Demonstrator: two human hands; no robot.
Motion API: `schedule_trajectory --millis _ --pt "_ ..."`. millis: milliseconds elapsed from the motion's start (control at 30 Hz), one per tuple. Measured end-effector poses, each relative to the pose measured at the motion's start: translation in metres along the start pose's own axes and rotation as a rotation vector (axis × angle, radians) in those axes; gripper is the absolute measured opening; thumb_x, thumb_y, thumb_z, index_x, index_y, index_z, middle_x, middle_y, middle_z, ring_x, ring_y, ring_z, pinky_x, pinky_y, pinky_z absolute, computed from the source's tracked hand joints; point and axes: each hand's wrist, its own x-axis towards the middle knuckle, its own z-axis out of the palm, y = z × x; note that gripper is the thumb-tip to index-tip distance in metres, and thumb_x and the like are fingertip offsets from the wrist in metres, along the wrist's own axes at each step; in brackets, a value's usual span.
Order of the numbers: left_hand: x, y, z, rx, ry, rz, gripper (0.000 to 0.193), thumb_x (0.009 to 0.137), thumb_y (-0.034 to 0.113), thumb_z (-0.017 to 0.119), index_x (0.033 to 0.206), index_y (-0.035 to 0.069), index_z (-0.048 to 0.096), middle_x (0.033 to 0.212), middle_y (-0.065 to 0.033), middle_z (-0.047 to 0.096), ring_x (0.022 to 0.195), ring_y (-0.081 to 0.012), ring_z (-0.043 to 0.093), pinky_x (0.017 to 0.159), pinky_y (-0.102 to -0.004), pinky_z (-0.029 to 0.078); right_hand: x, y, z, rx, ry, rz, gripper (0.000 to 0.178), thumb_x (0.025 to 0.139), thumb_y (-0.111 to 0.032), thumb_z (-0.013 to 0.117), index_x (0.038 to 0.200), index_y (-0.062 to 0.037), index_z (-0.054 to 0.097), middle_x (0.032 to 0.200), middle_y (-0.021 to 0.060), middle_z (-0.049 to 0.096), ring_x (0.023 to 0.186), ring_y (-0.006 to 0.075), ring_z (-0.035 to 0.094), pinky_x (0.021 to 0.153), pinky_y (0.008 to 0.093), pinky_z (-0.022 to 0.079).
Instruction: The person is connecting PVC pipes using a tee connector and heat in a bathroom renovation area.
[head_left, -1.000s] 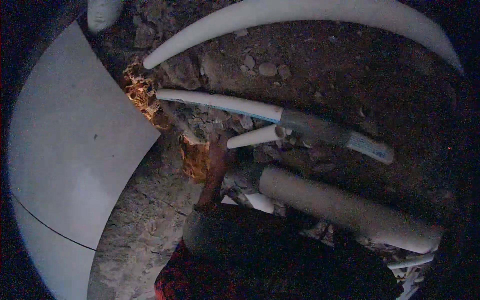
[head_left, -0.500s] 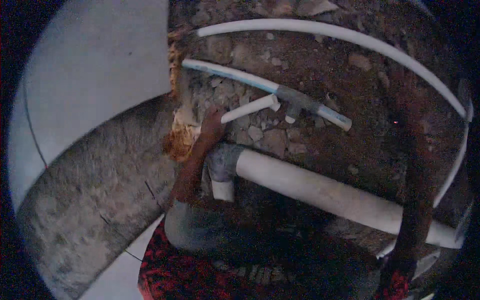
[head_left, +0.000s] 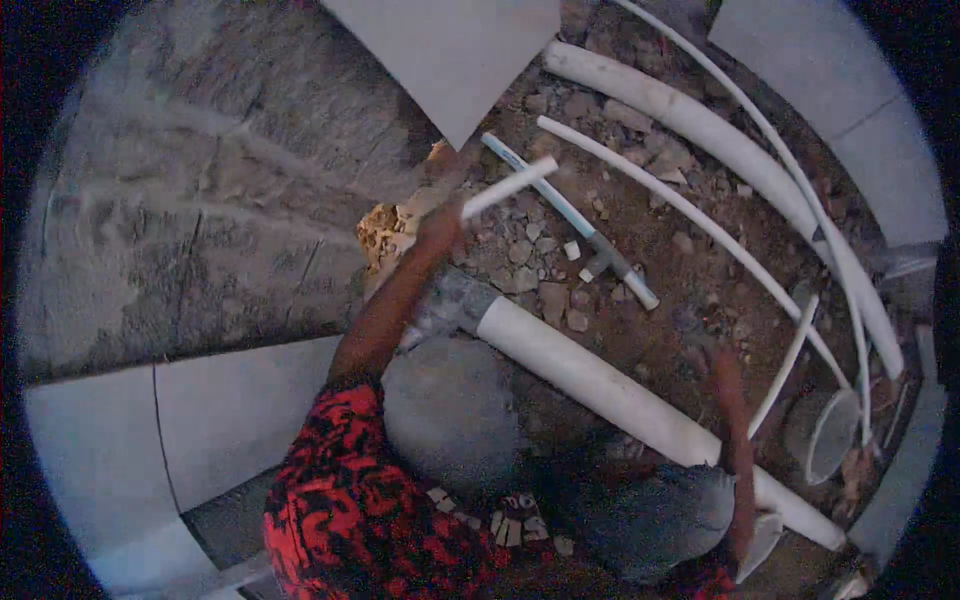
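In my left hand [head_left: 441, 226] is a short white plastic pipe [head_left: 512, 187], gripped near its lower end. Its far end crosses over a thin white-and-blue pipe [head_left: 562, 208] fitted with a grey tee [head_left: 603, 250], both on the soil. Beneath my left forearm a thick white pipe [head_left: 600, 375] starts from a grey fitting [head_left: 468, 300] and slants toward the lower right. My right hand [head_left: 714, 365] hovers over or rests on dark soil beyond that pipe; blur and low light hide its fingers.
Long white pipes [head_left: 690, 205] curve along the right, one thick pipe [head_left: 680, 105] among them. A round bucket-like rim [head_left: 832, 437] stands at the far right. Broken stones [head_left: 522, 250] litter the soil. Pale slabs [head_left: 450, 60] and a rough cement surface [head_left: 210, 220] border the pit.
The view has swung, showing more pipes at the right. My right hand has come inward and lower in the picture. My left hand still holds the short pipe.
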Motion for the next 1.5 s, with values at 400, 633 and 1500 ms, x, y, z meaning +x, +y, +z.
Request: schedule_trajectory --millis 400,633,1500 --pt "0.001 -0.066 -0.014 -0.131 0.205 -0.115 0.049 0.082 0.043 0.055 0.106 0.000 0.053 0.085 -0.0149 0.063 0.078 -0.0306 0.062 0.069 -0.0425 0.050 -0.092 -0.082 0.060 -0.065 0.287 -0.646 0.031 0.085 -0.019 0.056 0.111 -0.0027 0.056 0.105 0.0187 0.058 0.097 0.0337 0.057 0.081 0.0402 0.046" --pt "0.013 -0.103 0.035 0.185 0.613 -0.017 0.028 0.088 0.023 0.050 0.107 0.003 0.053 0.079 -0.0118 0.058 0.072 -0.0235 0.061 0.064 -0.0417 0.049 -0.090 -0.020 0.126 0.355 0.173 0.088 0.034 0.092 -0.028 0.048 0.110 -0.0016 0.055 0.098 0.0135 0.062 0.084 0.0217 0.061 0.076 0.0316 0.047" --pt "0.009 -0.070 0.033 -0.004 0.728 -0.077 0.038 0.087 0.024 0.050 0.121 0.006 0.051 0.092 -0.0132 0.060 0.091 -0.0311 0.057 0.085 -0.0536 0.039 -0.056 0.020 0.143 0.013 0.315 0.032 0.025 0.087 -0.022 0.053 0.097 0.0003 0.057 0.098 0.0188 0.058 0.091 0.0373 0.053 0.090 0.0439 0.038"
